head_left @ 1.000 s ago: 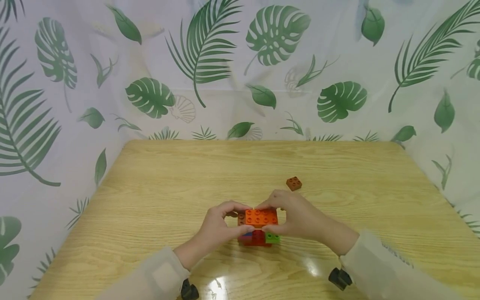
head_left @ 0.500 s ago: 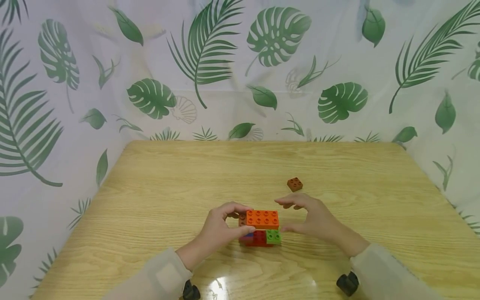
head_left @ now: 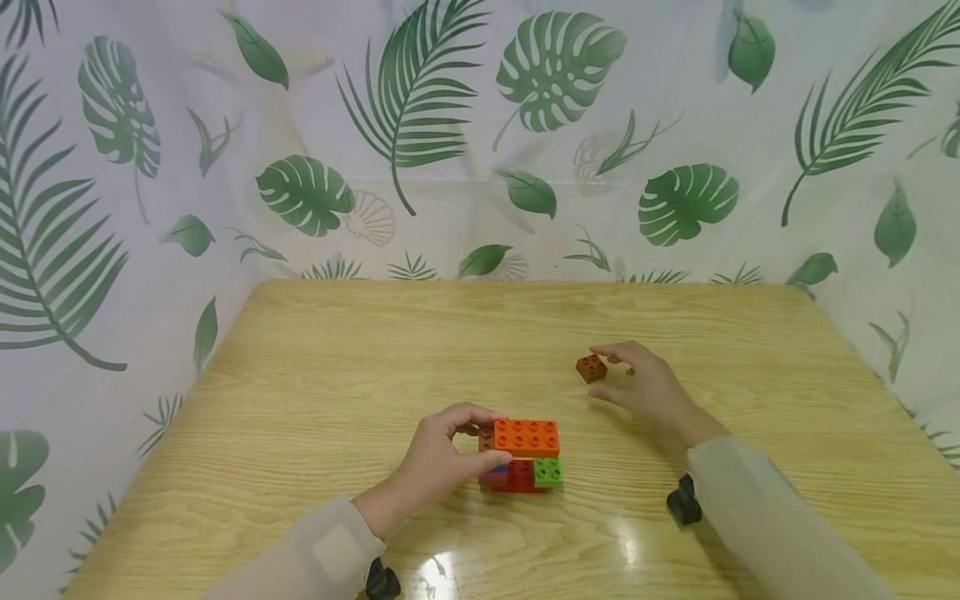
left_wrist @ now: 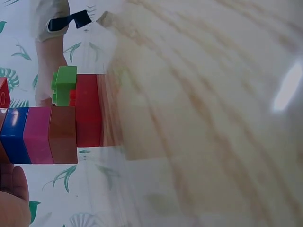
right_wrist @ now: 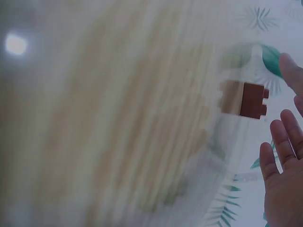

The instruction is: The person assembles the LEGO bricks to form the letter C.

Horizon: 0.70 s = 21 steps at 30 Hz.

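Left hand (head_left: 435, 462) grips the left end of the block stack (head_left: 521, 457), thumb and fingers curled round it; stack sits on the table (head_left: 315, 375). Beyond the stack, to its right, right hand (head_left: 645, 383) is spread, fingers loose around the small brown brick (head_left: 591, 367), not closed on it.
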Available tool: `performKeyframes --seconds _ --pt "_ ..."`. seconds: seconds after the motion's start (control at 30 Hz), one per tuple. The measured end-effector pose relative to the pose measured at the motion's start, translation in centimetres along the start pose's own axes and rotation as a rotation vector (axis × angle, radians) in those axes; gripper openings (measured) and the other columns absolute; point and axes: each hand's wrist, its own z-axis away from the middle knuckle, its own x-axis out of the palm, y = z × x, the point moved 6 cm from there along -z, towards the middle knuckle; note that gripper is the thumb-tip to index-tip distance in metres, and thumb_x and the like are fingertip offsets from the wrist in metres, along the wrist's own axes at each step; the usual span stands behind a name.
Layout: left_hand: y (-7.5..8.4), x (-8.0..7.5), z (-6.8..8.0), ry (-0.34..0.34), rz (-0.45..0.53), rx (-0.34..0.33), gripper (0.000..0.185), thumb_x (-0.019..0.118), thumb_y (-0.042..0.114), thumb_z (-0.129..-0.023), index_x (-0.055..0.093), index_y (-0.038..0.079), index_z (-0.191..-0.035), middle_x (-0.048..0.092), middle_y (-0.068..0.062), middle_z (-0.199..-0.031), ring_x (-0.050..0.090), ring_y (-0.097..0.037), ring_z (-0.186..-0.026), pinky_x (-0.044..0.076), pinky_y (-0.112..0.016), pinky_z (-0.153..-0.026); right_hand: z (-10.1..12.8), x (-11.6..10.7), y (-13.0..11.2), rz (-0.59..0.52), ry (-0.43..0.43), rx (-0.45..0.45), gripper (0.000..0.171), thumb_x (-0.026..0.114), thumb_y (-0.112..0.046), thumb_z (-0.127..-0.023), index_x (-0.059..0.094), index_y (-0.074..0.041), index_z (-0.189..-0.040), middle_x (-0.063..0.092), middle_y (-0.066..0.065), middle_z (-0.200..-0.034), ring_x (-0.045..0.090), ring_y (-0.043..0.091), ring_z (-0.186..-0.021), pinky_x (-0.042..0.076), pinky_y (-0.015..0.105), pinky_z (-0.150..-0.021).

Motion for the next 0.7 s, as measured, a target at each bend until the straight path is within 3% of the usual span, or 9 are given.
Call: performKeyframes --seconds 0.2,0.33,0.53,0.7 --pt "0.1 0.0 0.0 -0.005 -0.002 -0.008 0.035 0.071 0.029 -0.069 0.061 0.016 -0.099 0.059 0.006 -0.096 0.054 -0.012 -0.081 0.045 -0.036 -0.073 -1.1 0.4 1.5 -0.027 -0.078 0.081 0.064 0.069 -0.030 -0.072 0.042 -0.012 -0.127 0.043 0.009 -0.122 0.043 0.027 -0.105 0.039 0.045 -0.080" --pt "0.0 0.0 0.0 -0.006 -0.004 -0.005 0.035 0.071 0.029 -0.069 0.061 0.016 -0.099 0.059 0.006 -0.096 0.054 -0.012 -0.081 0.045 -0.040 -0.073 -1.7 0.9 1.8 -0.034 -0.112 0.083 0.062 0.070 -0.025 -0.072 0.043 -0.008 -0.126 0.046 0.012 -0.119 0.044 0.030 -0.105 0.037 0.046 -0.084" --pt "0.1 0.0 0.0 -0.007 -0.008 -0.003 0.034 0.071 0.030 -0.069 0.061 0.017 -0.099 0.059 0.006 -0.096 0.054 -0.012 -0.081 0.045 -0.038 -0.073 -2.2 1.5 2.2 0.023 -0.137 0.098 0.051 0.067 -0.020 -0.076 0.048 -0.008 -0.122 0.051 0.012 -0.115 0.044 0.029 -0.105 0.032 0.046 -0.088" --pt "0.2 0.0 0.0 -0.006 -0.008 -0.008 0.034 0.071 0.030 -0.069 0.061 0.017 -0.099 0.059 0.007 -0.095 0.054 -0.012 -0.081 0.045 -0.037 -0.072 -2.1 1.5 2.4 0.027 -0.128 0.117 0.047 0.065 -0.022 -0.077 0.051 -0.008 -0.119 0.053 0.011 -0.113 0.047 0.028 -0.103 0.036 0.044 -0.086"
